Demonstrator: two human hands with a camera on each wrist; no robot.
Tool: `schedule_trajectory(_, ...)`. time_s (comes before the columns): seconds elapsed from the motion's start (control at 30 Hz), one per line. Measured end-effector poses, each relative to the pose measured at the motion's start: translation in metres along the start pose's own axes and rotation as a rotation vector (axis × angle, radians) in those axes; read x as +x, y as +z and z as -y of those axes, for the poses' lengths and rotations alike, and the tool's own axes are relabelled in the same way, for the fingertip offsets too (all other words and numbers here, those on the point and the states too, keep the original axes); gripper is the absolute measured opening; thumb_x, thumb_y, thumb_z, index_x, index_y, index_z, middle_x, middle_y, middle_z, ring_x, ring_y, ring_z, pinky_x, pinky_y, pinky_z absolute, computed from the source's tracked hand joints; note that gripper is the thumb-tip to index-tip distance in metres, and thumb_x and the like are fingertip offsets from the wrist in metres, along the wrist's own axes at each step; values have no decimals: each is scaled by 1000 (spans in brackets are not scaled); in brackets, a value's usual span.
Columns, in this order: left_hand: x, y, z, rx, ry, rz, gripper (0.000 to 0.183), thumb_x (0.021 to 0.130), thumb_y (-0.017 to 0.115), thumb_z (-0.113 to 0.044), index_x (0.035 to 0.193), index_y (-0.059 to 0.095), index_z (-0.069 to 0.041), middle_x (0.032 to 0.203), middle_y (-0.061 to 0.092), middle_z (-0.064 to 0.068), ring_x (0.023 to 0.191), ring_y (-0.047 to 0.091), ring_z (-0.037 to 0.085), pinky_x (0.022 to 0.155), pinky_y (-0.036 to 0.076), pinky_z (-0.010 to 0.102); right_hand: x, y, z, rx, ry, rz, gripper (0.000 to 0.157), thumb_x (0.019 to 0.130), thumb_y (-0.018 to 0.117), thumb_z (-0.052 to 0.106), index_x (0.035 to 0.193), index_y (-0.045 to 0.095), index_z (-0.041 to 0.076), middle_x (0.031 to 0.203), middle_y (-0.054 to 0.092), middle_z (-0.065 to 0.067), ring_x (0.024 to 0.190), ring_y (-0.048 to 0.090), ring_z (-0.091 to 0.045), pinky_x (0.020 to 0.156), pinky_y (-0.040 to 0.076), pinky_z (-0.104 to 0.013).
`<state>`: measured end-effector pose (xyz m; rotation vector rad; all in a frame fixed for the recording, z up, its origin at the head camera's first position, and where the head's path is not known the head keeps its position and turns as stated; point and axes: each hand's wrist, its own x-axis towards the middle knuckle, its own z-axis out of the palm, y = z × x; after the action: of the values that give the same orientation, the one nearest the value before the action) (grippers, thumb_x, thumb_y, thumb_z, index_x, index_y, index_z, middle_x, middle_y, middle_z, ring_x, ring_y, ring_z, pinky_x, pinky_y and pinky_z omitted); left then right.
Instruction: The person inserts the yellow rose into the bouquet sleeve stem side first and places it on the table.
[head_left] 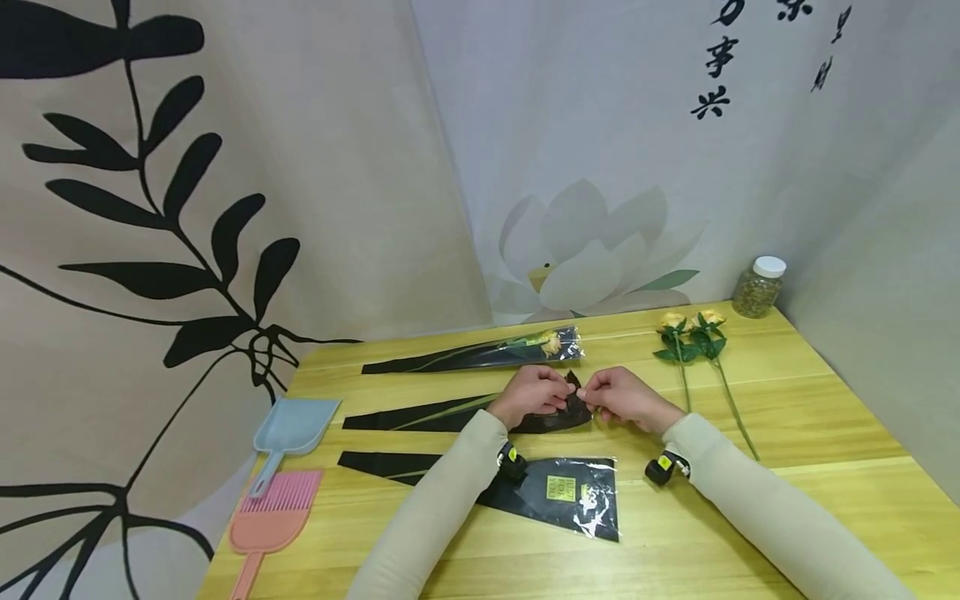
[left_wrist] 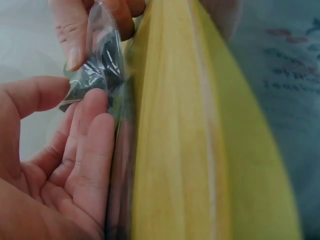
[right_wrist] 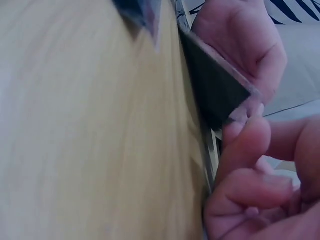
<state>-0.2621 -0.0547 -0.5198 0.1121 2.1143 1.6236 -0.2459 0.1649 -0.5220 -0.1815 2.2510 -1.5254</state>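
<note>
The middle black flower sleeve (head_left: pixel 558 421) lies on the table with a green stem (head_left: pixel 442 412) inside it. At its wide right end, my left hand (head_left: pixel 534 393) pinches the raised clear-and-black film (left_wrist: pixel 100 65) between thumb and fingers. Opposite, my right hand (head_left: pixel 628 397) has its thumb and fingertips on the same end and pinches the film's corner (right_wrist: pixel 220 90). The flower head in this sleeve is hidden by the film and hands. Behind it lies a sleeve (head_left: pixel 517 346) holding a yellow rose (head_left: pixel 551 343). In front is another black sleeve (head_left: pixel 525 492) with a yellow-green label (head_left: pixel 561 488).
Two yellow roses (head_left: pixel 686 323) with green stems lie to the right. A lidded jar (head_left: pixel 757 287) stands at the far right corner. On the left are a blue dustpan (head_left: pixel 296 425) and a pink brush (head_left: pixel 268 529). A printed cloth (head_left: pixel 360 167) hangs behind the table.
</note>
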Motion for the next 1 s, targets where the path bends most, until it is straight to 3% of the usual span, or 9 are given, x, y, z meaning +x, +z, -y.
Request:
schedule_trajectory(0.4,-1,-2,2,15,1,3,13,98,77,-22,107,84,-18,96,80,2,84,77,14,84,66,33,-2,-11,-5,33,21,14,16,103,66,13,110,65,-2,91,72,-11,61,57,-13,47,44,-22)
schedule_trajectory(0.6,-3,-1,0,22,8,1,13,98,77,-23,106,85,-18,97,81,2,84,76,14,83,66,33,-9,-21,-6,2,13,-7,21,104,67,19,113,66,0,97,74,-14,62,59,-14,47,45,-23)
schedule_trajectory(0.8,-2,1,1,14,21,-10,13,98,76,-23,105,85,-18,98,80,0,83,76,14,83,66,33,-16,-37,-10,-53,-53,-43,27,105,68,24,115,67,-1,99,73,-16,70,63,-19,59,58,-28)
schedule_trajectory(1.0,-4,-1,4,17,29,-9,13,98,77,-24,106,85,-18,99,80,1,84,76,15,85,66,33,-28,-53,-14,-135,-101,-90,30,107,66,27,117,67,-2,100,73,-16,79,68,-24,67,60,-32)
